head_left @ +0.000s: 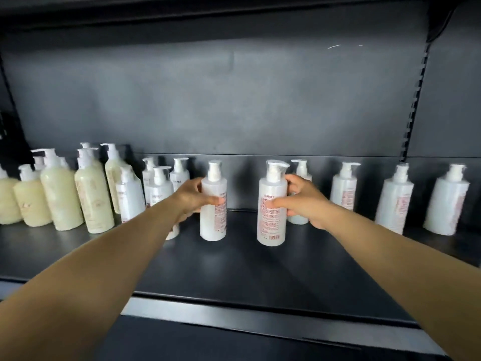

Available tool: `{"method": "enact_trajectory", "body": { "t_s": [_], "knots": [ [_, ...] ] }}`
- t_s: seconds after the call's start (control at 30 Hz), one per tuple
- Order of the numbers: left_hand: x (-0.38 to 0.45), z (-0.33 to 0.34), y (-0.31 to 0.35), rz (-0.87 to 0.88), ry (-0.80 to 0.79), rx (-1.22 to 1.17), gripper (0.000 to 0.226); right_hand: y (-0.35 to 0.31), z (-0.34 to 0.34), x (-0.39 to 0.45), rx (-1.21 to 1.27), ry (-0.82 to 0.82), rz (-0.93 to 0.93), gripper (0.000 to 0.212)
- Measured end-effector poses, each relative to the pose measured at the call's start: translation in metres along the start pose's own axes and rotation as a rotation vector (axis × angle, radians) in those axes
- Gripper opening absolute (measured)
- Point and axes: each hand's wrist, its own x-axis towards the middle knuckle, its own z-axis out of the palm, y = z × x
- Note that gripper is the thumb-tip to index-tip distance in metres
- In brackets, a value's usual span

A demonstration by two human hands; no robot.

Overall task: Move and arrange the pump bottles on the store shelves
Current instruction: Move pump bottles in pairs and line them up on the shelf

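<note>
The left hand [194, 198] grips one white pump bottle [213, 204] and the right hand [302, 200] grips another [272, 207], both upright at the middle of the dark shelf [234, 261]. Each has red print. Cream-filled bottles [65, 194] crowd the left end; white ones [395, 199] line the back.

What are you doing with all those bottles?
A person is arranging pump bottles on a dark store shelf. The left hand grips one white pump bottle, and the right hand grips another white pump bottle, both upright near the middle of the shelf. More white bottles stand spaced out along the back to the right, and cream-coloured pump bottles crowd together on the left.
</note>
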Motion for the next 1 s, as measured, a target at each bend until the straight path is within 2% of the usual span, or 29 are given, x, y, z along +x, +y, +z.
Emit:
{"method": "enact_trajectory", "body": {
  "t_s": [0.13, 0.27, 0.33, 0.4, 0.5, 0.57, 0.67, 0.73, 0.9, 1.0],
  "knots": [
    [0.025, -0.021, -0.032, -0.011, -0.069, 0.013, 0.06, 0.001, 0.055, 0.018, -0.066, 0.05, 0.032, 0.052],
    [0.04, -0.027, -0.05, 0.02, -0.046, -0.039, 0.054, 0.008, 0.085, 0.024, -0.193, 0.241, 0.061, 0.051],
    [0.044, -0.028, -0.05, 0.044, -0.099, -0.087, 0.053, 0.009, 0.087, 0.024, -0.228, 0.296, 0.085, 0.053],
    [0.049, -0.032, -0.05, 0.065, -0.181, -0.14, 0.057, 0.008, 0.085, 0.025, -0.18, 0.229, 0.127, 0.054],
    [0.054, -0.039, -0.052, 0.099, -0.209, -0.124, 0.069, 0.003, 0.081, 0.023, 0.049, 0.065, 0.176, 0.059],
    [0.054, -0.041, -0.054, 0.127, -0.208, -0.069, 0.066, 0.001, 0.082, 0.022, 0.015, 0.08, 0.145, 0.058],
    [0.052, -0.038, -0.054, 0.145, -0.162, 0.037, 0.07, -0.001, 0.093, 0.021, -0.295, 0.26, 0.093, 0.057],
    [0.053, -0.036, -0.054, 0.14, -0.143, 0.09, 0.076, 0.0, 0.1, 0.022, -0.385, 0.318, 0.101, 0.062],
    [0.052, -0.048, -0.045, 0.146, -0.307, -0.092, 0.052, -0.008, 0.088, 0.018, -0.018, 0.067, 0.177, 0.054],
    [0.051, -0.051, -0.04, 0.195, -0.255, 0.065, 0.054, -0.009, 0.086, 0.018, -0.152, 0.095, 0.14, 0.051]
  ]
}}
